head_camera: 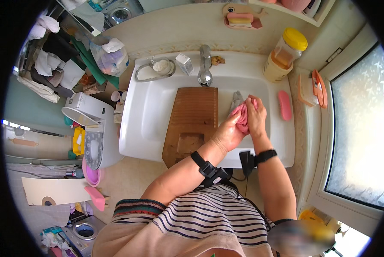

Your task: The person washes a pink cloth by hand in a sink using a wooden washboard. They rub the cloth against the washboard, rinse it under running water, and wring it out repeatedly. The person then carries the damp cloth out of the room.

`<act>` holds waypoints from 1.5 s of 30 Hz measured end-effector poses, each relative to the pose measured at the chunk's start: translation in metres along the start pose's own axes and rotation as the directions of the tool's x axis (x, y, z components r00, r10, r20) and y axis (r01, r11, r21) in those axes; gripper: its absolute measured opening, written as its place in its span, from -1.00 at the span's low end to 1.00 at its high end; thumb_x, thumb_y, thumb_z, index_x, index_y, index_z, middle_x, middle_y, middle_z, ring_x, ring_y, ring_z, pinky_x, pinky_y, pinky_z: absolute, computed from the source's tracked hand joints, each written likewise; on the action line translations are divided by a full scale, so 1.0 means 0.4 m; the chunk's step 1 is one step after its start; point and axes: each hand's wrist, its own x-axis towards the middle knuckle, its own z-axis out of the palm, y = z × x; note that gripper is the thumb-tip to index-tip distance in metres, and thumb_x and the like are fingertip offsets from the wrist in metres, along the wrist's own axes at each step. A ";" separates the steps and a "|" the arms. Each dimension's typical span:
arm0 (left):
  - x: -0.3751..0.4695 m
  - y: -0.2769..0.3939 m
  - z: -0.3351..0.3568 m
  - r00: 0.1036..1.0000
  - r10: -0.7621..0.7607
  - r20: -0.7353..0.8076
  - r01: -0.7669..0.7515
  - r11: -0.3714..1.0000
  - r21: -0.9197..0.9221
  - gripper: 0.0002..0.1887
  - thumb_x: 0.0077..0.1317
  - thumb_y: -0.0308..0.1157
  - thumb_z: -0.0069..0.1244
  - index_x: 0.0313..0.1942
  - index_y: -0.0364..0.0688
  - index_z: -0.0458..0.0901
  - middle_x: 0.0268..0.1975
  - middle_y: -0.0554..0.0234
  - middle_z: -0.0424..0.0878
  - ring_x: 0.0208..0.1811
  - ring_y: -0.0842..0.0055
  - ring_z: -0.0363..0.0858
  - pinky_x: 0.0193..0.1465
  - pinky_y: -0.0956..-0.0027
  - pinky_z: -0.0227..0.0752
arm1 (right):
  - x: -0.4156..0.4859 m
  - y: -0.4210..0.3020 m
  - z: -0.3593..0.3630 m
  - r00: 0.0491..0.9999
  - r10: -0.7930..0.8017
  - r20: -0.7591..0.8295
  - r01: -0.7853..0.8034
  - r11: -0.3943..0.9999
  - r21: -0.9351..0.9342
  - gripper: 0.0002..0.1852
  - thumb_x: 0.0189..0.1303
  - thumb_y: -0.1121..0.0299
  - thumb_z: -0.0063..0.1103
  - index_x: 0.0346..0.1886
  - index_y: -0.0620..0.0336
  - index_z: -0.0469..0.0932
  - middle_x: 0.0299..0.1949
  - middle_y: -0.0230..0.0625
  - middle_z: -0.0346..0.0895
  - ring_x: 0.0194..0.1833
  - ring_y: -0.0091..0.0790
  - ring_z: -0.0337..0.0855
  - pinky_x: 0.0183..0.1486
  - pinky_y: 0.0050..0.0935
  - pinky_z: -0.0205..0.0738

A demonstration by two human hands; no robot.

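Note:
Over the right part of a white sink [153, 128], my left hand [228, 133] and my right hand [256, 115] are both closed around a bunched pink cloth [242, 117]. A grey cloth [236, 99] lies in the basin just beyond them. To the left of my hands a brown wooden washboard [195, 109] rests in the sink, its near end over the front rim. The metal faucet [205, 66] stands at the back; whether water runs is not visible. Both wrists wear black straps with small devices.
On the sink's back rim are a small box [184, 64], a soap dish [155, 71] and a tub with a yellow-lidded jar [285, 54]. A pink brush [285, 105] lies on the right rim. A toilet [94, 128] stands at the left, an open frosted window [360, 128] at the right.

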 end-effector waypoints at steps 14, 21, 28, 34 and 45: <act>0.003 0.005 -0.011 0.996 0.061 0.062 -0.068 0.991 0.114 -0.51 0.44 -0.21 0.00 0.33 -0.11 0.41 0.29 0.35 0.51 0.29 0.47 0.43 0.39 0.23 0.24 | 0.042 0.022 -0.012 0.967 -0.222 -0.127 0.189 0.955 -0.229 -0.87 0.25 0.37 0.22 -0.22 0.21 0.58 -0.16 -0.02 0.56 -0.07 0.06 0.52 0.02 -0.09 0.41; 0.039 0.078 -0.031 0.987 0.111 -0.113 -0.089 0.979 0.183 -0.48 0.46 -0.18 0.00 0.37 -0.01 0.34 0.26 0.28 0.52 0.31 0.47 0.43 0.48 0.20 0.17 | -0.172 -0.024 0.068 0.797 -0.596 0.099 0.569 0.684 -0.456 -0.65 0.08 0.46 0.27 -0.01 0.20 0.55 -0.17 0.01 0.46 -0.08 0.12 0.46 0.00 -0.07 0.42; -0.002 0.008 0.008 0.990 0.051 0.132 -0.066 0.992 0.110 -0.47 0.50 -0.06 -0.10 0.39 0.00 0.32 0.32 0.39 0.48 0.33 0.45 0.41 0.41 0.15 0.22 | 0.043 -0.050 0.009 0.956 -0.195 -0.220 0.101 0.920 -0.378 -0.79 0.25 0.22 0.26 -0.21 0.14 0.59 -0.27 -0.06 0.63 -0.19 0.05 0.65 -0.11 -0.09 0.52; 0.018 0.093 -0.024 0.988 0.105 -0.113 -0.080 0.976 0.202 -0.47 0.53 -0.01 -0.17 0.41 0.03 0.30 0.26 0.21 0.50 0.29 0.38 0.44 0.38 0.14 0.31 | -0.164 -0.051 0.067 0.708 -0.705 0.030 0.631 0.613 -0.476 -0.79 0.15 0.32 0.33 -0.15 0.10 0.62 -0.20 -0.13 0.53 -0.15 0.04 0.54 -0.10 -0.11 0.50; -0.010 0.056 0.017 0.999 0.035 0.008 -0.036 0.994 0.107 -0.51 0.54 -0.04 -0.19 0.38 0.02 0.32 0.31 0.36 0.45 0.28 0.44 0.41 0.37 0.20 0.28 | -0.030 -0.058 0.012 0.925 -0.361 -0.119 0.250 0.815 -0.522 -0.81 0.22 0.36 0.21 -0.11 0.11 0.58 -0.10 -0.11 0.51 -0.10 0.05 0.58 -0.08 -0.10 0.52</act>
